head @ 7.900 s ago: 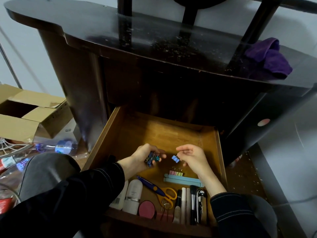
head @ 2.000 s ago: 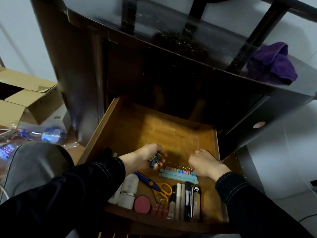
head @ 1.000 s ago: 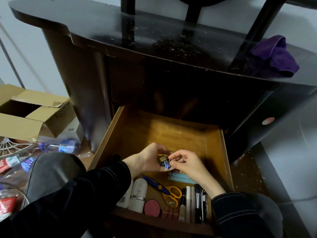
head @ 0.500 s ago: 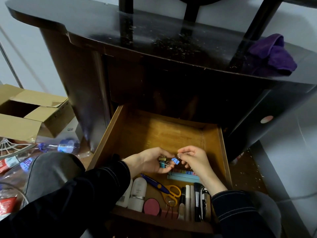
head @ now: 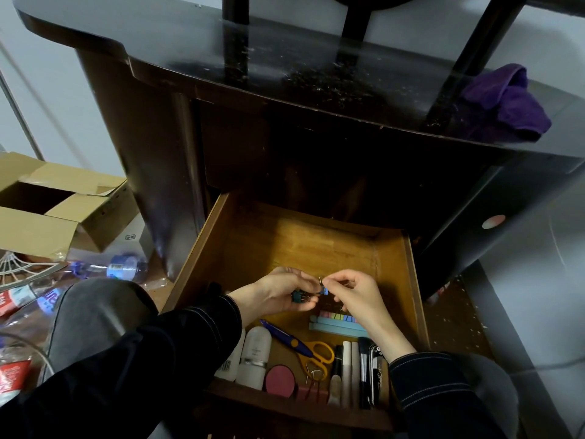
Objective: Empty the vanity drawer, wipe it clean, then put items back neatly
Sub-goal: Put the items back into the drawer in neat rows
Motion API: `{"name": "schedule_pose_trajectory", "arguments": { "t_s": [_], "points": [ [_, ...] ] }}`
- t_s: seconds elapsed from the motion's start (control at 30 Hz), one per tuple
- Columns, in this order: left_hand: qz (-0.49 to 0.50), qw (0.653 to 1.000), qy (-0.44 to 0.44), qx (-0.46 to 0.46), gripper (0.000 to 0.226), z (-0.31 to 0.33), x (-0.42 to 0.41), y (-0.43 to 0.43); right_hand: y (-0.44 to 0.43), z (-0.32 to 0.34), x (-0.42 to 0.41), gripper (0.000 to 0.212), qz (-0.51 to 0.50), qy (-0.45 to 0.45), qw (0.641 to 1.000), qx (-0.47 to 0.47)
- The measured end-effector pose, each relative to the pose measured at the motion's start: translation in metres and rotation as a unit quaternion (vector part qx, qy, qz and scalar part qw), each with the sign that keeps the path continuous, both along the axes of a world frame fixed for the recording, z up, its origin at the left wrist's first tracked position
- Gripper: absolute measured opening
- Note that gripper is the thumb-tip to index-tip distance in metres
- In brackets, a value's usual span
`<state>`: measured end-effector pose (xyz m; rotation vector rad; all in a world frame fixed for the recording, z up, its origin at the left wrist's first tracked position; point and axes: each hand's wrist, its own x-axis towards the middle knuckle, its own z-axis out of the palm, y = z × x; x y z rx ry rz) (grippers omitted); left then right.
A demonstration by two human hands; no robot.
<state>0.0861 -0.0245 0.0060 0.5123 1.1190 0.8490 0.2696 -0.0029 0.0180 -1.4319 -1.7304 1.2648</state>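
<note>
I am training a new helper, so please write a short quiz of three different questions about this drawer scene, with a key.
1. True or false: the purple cloth lies inside the drawer.
2. What does the right hand pinch? A) scissors B) a small blue clip C) a brush
3. Which tool with yellow handles lies near the front of the drawer?

Key
1. False: it lies on the vanity top.
2. B: the blue clip is between its fingertips, while the left hand holds more clips.
3. The scissors.
</note>
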Motion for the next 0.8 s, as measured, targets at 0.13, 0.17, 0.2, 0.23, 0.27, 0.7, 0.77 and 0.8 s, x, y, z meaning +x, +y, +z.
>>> {"name": "schedule_pose_trajectory", "arguments": {
  "t_s": [0.13,0.17,0.2,0.23,0.27,0.7,0.77,0.8],
  "points": [
    [-0.012,1.000,0.010,-0.006,0.011,0.000,0.001,0.000,0.000,0.000,0.000,0.002,0.013,-0.002,1.000,0.001],
    [-0.003,1.000,0.001,-0.014,0.009,0.000,0.001,0.000,0.001,-0.001,0.000,0.003,0.008,-0.005,1.000,-0.004],
    [0.013,1.000,-0.003,-0.023,0.009,0.001,0.000,0.000,0.003,-0.002,0.001,0.004,-0.001,-0.012,1.000,-0.007],
    [0.032,0.999,-0.001,-0.034,0.013,0.001,0.000,0.000,0.005,-0.004,0.001,0.005,-0.012,-0.017,1.000,-0.005],
    [0.053,0.998,0.005,-0.044,0.019,0.000,-0.001,0.001,0.007,-0.006,0.002,0.004,-0.023,-0.021,1.000,0.000],
    [0.092,0.994,0.002,-0.065,0.023,-0.003,-0.003,0.004,0.028,-0.038,0.009,0.010,0.054,-0.287,0.952,0.097],
    [0.092,0.994,0.001,-0.067,0.018,-0.004,-0.003,0.004,0.030,-0.038,0.010,0.014,0.064,-0.287,0.951,0.091],
    [0.093,0.993,0.000,-0.067,0.017,-0.004,-0.004,0.004,0.030,-0.039,0.010,0.016,0.071,-0.287,0.951,0.088]
  ]
}}
